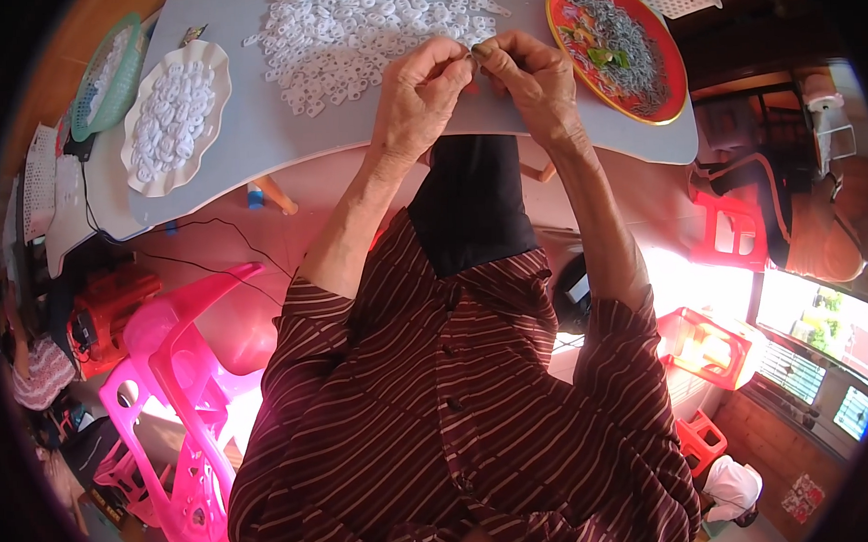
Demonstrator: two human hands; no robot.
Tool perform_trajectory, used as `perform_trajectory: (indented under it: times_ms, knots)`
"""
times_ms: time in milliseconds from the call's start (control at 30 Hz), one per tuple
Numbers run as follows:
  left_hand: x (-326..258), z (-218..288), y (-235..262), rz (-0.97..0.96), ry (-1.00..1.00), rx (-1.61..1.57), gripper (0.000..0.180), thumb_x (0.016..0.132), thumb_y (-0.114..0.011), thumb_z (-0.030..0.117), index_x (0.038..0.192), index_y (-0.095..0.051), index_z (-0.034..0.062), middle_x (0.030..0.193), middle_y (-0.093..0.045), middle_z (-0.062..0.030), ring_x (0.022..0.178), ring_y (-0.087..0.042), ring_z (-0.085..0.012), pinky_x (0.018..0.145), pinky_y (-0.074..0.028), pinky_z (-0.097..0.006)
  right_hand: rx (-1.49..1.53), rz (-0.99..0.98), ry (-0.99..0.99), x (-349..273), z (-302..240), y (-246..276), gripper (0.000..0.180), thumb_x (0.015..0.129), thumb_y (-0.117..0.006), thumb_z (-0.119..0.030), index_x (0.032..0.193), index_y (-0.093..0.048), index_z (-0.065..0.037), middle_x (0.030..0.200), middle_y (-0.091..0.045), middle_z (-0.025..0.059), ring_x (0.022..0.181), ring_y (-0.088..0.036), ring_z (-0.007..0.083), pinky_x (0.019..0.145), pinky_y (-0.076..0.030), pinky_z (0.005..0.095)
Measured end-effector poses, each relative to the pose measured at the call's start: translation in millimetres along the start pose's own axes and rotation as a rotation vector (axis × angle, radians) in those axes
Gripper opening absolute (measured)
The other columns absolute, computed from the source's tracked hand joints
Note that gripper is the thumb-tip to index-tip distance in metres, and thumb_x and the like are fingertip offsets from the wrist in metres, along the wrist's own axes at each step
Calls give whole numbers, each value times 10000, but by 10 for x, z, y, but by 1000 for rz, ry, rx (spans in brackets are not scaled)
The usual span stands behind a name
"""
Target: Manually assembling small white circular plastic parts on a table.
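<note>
Striped sleeves [458, 413] below, hands [473, 64] pinch small piece [471, 52] together.

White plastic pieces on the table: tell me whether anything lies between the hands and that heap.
Nothing visible does. The left hand and right hand meet fingertip to fingertip at the near edge of the heap of white plastic pieces on the grey table. Whatever they pinch is too small to make out.
</note>
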State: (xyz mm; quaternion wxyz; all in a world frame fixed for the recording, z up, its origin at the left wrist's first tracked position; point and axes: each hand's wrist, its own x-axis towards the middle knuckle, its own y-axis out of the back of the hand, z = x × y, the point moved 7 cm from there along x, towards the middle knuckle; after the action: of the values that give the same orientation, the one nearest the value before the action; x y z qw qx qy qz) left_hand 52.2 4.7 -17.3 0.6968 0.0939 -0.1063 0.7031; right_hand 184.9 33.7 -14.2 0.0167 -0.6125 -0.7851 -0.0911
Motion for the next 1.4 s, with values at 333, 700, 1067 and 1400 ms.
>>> perform_trajectory:
  times_ms: [333, 700, 1067, 1400]
  knots:
    - [42, 122, 8, -32, -8, 7, 103, 868, -577, 104, 865, -581, 2, 690, -552, 7, 643, -488, -51, 572, -415, -208, 85, -27, -15, -39, -69, 26, 152, 877, -624, -174, 848, -638, -25, 675, -582, -28, 587, -447, 21, 539, -383, 182]
    - [755, 282, 15, -424, -449, 1073, 224, 800, -557, 32, 1015, -609, 69, 864, -538, -99, 901, -486, -276, 813, -420, -369, 203, 2, 36, -49, -46, 73, 177, 900, -589, -176, 851, -579, -7, 715, -609, 14, 566, -488, 49, 527, -408, 189]
    - [859, 176, -106, -588, -475, 1042, 216, 770, -577, 24, 985, -565, 39, 898, -541, -93, 894, -477, -293, 822, -418, -375, 176, 5, 40, -46, -36, 78, 172, 895, -592, -170, 850, -574, -5, 698, -611, 24, 565, -486, 51, 520, -404, 198]
    - [824, 130, 125, -327, -83, 657, 117, 834, -571, 94, 906, -582, 3, 736, -563, -46, 729, -520, -139, 698, -417, -255, 235, 17, 53, -46, -32, 85, 138, 889, -595, -140, 871, -577, -4, 733, -601, 21, 605, -495, 55, 555, -419, 198]
